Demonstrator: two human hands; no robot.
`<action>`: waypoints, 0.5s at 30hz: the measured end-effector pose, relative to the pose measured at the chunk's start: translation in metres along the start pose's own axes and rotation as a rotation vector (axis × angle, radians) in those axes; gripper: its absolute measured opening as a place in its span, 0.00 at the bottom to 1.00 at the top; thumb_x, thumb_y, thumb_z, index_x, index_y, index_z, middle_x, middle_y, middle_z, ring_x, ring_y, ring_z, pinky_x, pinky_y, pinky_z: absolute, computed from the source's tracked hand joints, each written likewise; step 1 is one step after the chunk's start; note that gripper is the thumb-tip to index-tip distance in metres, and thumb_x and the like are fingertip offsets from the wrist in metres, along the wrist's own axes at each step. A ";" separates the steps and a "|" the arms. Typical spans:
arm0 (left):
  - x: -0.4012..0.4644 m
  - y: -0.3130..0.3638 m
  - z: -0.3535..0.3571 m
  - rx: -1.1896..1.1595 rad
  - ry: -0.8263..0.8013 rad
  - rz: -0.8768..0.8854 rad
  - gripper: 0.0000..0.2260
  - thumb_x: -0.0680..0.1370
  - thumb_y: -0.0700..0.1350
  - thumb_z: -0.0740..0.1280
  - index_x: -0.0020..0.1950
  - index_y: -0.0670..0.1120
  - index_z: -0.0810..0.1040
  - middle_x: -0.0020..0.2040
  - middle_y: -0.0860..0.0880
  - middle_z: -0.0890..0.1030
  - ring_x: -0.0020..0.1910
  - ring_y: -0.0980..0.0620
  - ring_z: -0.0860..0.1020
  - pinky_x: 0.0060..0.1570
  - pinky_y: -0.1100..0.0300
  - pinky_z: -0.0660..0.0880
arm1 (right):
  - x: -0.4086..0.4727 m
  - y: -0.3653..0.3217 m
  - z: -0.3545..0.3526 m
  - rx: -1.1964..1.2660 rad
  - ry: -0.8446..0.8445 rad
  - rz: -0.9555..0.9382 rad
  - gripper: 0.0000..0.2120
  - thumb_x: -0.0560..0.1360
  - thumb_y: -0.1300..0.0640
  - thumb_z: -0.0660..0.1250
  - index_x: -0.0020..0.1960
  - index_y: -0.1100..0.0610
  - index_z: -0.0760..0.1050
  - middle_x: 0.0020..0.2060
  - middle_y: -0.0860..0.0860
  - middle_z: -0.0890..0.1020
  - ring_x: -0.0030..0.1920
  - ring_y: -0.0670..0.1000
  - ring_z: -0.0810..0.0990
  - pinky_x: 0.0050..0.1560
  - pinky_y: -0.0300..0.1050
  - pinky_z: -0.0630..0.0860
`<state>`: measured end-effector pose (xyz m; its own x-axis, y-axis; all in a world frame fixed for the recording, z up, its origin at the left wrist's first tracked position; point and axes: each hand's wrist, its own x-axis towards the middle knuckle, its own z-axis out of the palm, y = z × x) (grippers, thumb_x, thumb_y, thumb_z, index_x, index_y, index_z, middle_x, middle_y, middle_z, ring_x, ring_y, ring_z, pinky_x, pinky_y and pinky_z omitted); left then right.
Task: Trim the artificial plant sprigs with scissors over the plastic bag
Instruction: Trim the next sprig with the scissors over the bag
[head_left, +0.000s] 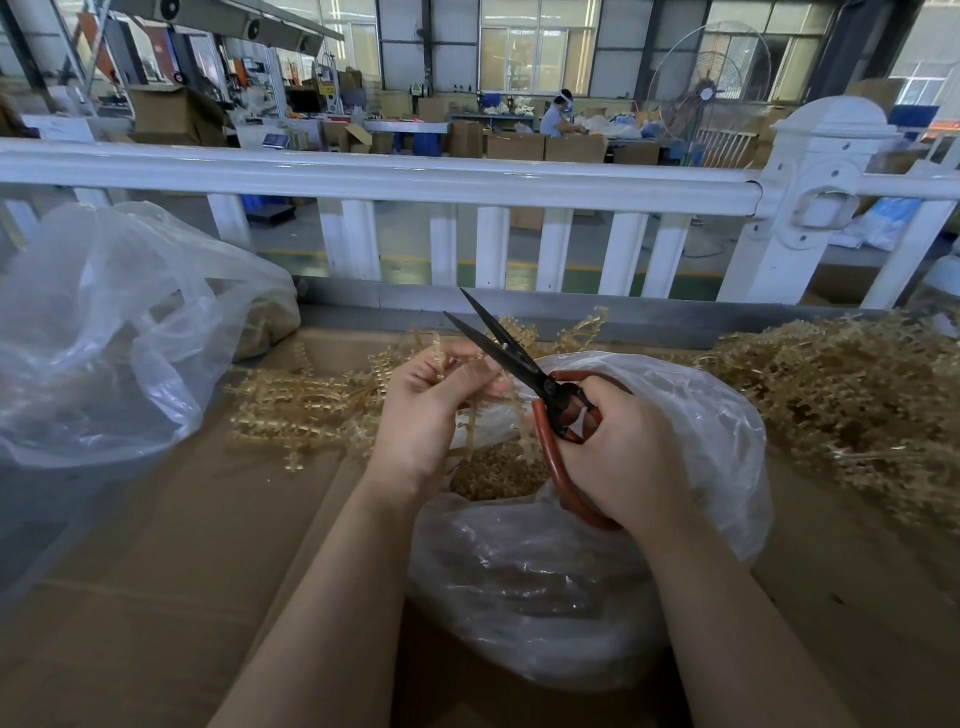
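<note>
My left hand (426, 410) has its fingers curled in tight, pinching a thin pale gold plastic plant sprig (470, 423) near its top. My right hand (618, 457) is wrapped around the red loop handles of the big black-bladed scissors (524, 364). The blades are spread a little way, pointing up and away from me, just beside my left fingertips (483, 371). Both hands sit right over the open crinkly clear plastic bag (691, 415) in front of me, and small gold bits already lie inside it.

I think the sprig is very light and bendy, so it will flop if I hold it far from the cut. I should pinch it close to where the blades bite, but keep my fingers out of the way. It looks a bit smooth, so it may slip. The scissors look heavy and sharp.

A bunch of gold sprigs (306, 410) lies on the brown cardboard table top (171, 561) to the left of my hands. A big fluffy heap of gold sprigs (852, 395) sits to the right. Another clear floppy bag (104, 338) stands far left. A white fence rail (389, 176) runs behind the table. Nothing blocks the cut, but the bag's soft edge could fold in.
</note>
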<state>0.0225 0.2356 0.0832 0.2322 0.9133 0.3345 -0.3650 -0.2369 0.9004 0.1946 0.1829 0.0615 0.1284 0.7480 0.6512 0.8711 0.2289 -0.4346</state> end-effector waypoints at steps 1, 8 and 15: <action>0.000 0.000 0.000 0.000 0.001 0.000 0.03 0.77 0.36 0.69 0.46 0.43 0.81 0.36 0.47 0.84 0.37 0.51 0.82 0.45 0.59 0.77 | 0.000 0.000 0.000 0.004 0.000 0.002 0.16 0.74 0.38 0.68 0.39 0.51 0.75 0.31 0.43 0.78 0.32 0.43 0.78 0.35 0.42 0.80; -0.002 0.004 0.002 -0.032 0.001 -0.007 0.01 0.72 0.43 0.72 0.42 0.47 0.83 0.36 0.49 0.83 0.36 0.53 0.81 0.42 0.62 0.77 | -0.001 -0.002 -0.003 0.018 -0.002 0.003 0.15 0.74 0.40 0.68 0.38 0.51 0.76 0.30 0.42 0.77 0.31 0.42 0.77 0.34 0.34 0.74; 0.000 0.005 0.000 -0.020 0.068 -0.133 0.04 0.76 0.39 0.71 0.41 0.44 0.82 0.36 0.48 0.82 0.36 0.53 0.79 0.41 0.62 0.76 | 0.005 -0.005 -0.004 0.350 -0.087 0.266 0.06 0.74 0.48 0.72 0.43 0.49 0.80 0.34 0.45 0.84 0.38 0.43 0.83 0.38 0.36 0.79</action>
<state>0.0210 0.2341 0.0875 0.2180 0.9567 0.1927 -0.3529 -0.1068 0.9296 0.1928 0.1836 0.0694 0.2729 0.8555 0.4400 0.5982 0.2072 -0.7741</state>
